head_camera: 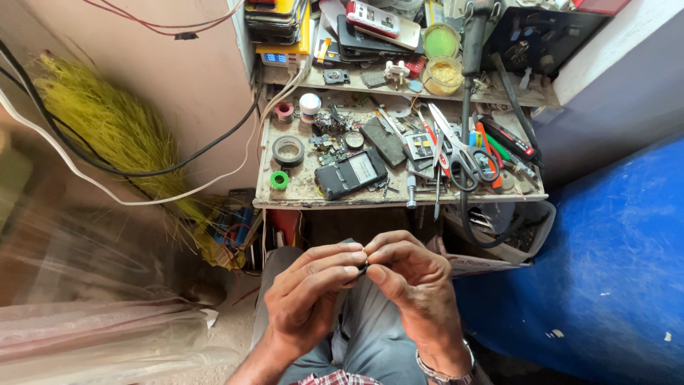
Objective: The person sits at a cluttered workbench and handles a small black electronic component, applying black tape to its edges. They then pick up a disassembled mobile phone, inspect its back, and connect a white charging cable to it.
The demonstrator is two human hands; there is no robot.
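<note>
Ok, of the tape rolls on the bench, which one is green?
The small green tape roll at the bench's front left corner. The larger black roll lies just behind it, and the pink roll is farther back.

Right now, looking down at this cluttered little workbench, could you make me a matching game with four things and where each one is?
Things:
1. scissors
2. black tape roll
3. small dark part
4. straw broom

Places:
A. against the wall, left of the bench
B. pinched between both hands' fingertips
C. right part of the bench top
D. left part of the bench top

Pairs: 1-C, 2-D, 3-B, 4-A
</note>
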